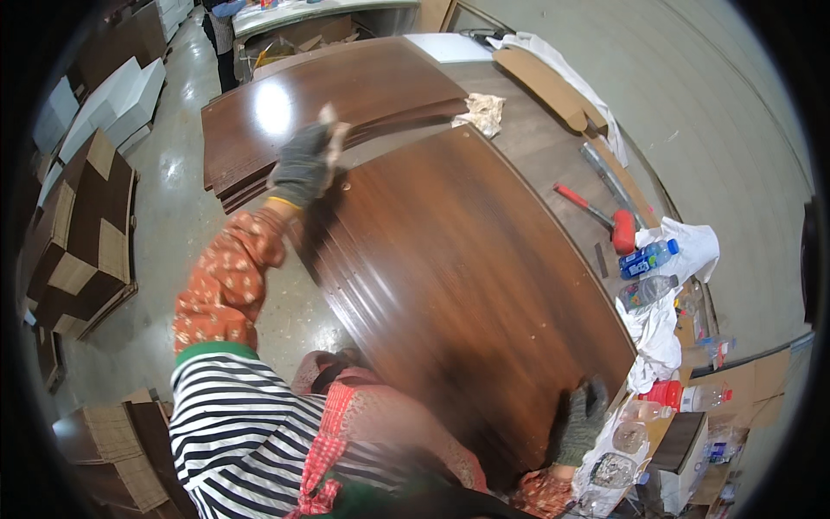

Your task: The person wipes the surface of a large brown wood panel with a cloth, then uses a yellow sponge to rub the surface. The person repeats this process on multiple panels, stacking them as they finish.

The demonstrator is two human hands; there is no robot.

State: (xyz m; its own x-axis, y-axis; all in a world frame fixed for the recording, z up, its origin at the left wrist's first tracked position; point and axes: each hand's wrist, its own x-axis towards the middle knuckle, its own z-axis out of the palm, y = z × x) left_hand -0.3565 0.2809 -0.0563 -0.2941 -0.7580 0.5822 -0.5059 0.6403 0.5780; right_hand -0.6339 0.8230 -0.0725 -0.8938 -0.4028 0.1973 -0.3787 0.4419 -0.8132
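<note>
A large dark brown wood-grain panel (450, 251) lies in front of me, on top of a stack. My left hand (298, 169), in a dark grey glove, is raised over the panel's far left corner. It is closed on a pale rag (334, 143), slightly blurred. My right hand (579, 424), also gloved, rests at the panel's near right edge with its fingers stretched out. A second stack of brown panels (363, 82) lies beyond, its top glossy under the light.
Along the right side lie a red-headed mallet (622, 232), a blue-labelled bottle (648, 258), white cloths (692, 246) and several plastic bottles. A crumpled rag (481, 114) sits past the panel's far corner. Stacked boards (82, 233) stand on the left floor. Another person (223, 43) stands far off.
</note>
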